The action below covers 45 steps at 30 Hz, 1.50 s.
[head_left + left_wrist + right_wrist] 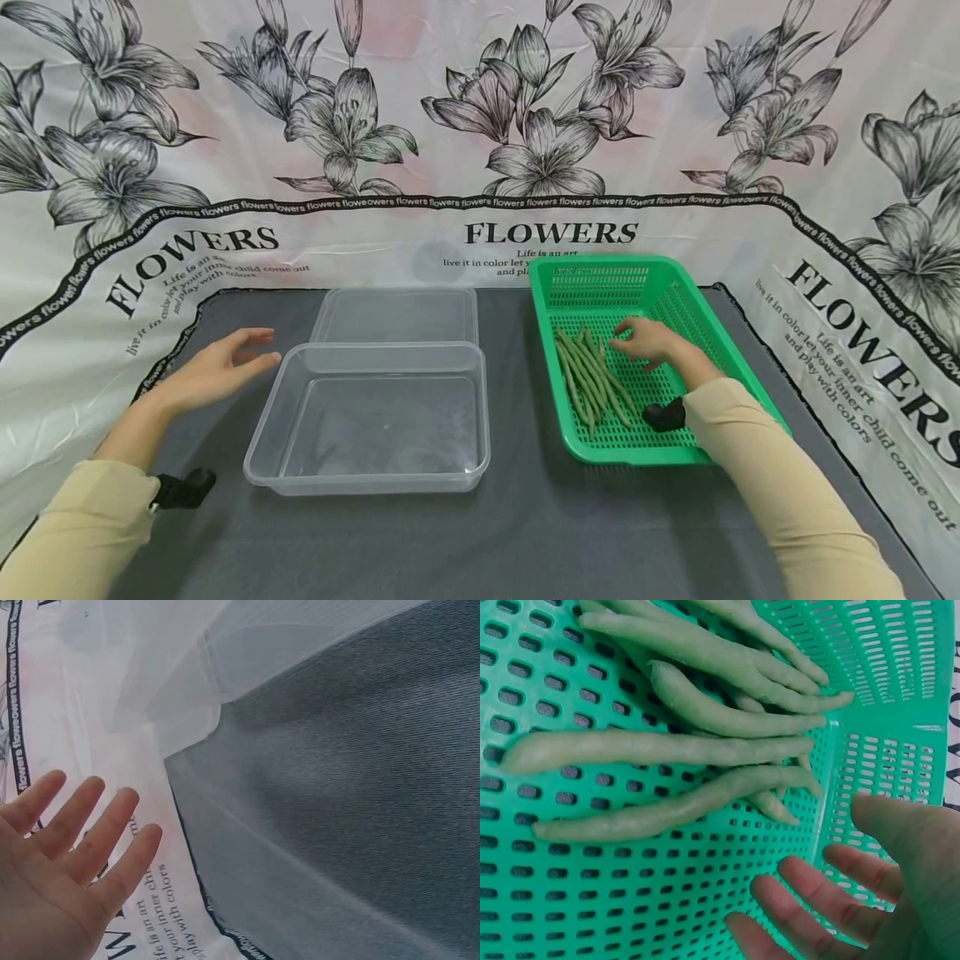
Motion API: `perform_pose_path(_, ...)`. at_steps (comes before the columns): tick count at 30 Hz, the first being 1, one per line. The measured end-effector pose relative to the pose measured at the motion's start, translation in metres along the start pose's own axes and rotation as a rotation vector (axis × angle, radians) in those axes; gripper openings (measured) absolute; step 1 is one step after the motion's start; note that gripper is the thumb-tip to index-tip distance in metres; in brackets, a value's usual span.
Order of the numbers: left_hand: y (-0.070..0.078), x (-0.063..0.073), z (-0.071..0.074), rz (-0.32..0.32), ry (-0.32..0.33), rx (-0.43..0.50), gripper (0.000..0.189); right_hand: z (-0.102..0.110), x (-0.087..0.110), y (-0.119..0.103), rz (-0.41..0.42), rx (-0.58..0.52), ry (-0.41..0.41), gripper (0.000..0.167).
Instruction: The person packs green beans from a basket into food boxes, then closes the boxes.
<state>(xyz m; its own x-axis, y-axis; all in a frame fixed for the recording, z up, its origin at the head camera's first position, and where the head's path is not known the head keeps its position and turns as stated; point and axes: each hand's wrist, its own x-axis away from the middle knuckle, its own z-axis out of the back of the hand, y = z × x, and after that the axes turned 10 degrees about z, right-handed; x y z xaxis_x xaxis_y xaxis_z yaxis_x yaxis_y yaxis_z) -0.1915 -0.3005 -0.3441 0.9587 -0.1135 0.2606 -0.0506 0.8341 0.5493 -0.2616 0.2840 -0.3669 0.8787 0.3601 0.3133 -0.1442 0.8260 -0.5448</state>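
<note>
Several green beans (588,379) lie in a loose bunch along the left side of a green plastic basket (555,400). My right hand (643,340) hovers inside the basket, just right of the beans' far ends, fingers spread and holding nothing. In the right wrist view the beans (660,748) rest on the slotted floor, apart from the fingertips (742,930). A clear plastic container (386,425) stands left of the basket with nothing in it. Beside its left rim, my left hand (217,367) is raised in the air with relaxed fingers, holding nothing.
Behind the container lies a clear flat lid (397,315) on the dark grey cloth (517,533). A white flower-printed sheet (405,242) rises at the back and both sides. Black wrist cameras (183,489) are strapped at both cuffs.
</note>
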Motion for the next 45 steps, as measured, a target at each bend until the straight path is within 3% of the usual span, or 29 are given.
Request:
perform_pose_path(17, -0.024, 0.010, -0.021, -0.035, -0.030, 0.111, 0.057, -0.014, -0.005, -0.001, -0.001, -0.098, -0.043, 0.045)
perform_pose_path(22, -0.028, 0.011, -0.025, 0.000, -0.090, 0.205, 0.058, -0.016, -0.006, -0.002, -0.018, -0.113, -0.055, 0.044)
perform_pose_path(28, -0.031, 0.009, -0.030, 0.048, -0.137, 0.248, 0.058, -0.017, -0.007, -0.002, -0.023, -0.120, -0.065, 0.044)
perform_pose_path(45, -0.027, 0.006, -0.034, 0.080, -0.168, 0.316, 0.051, -0.025, -0.010, -0.004, -0.064, -0.119, -0.078, 0.026)
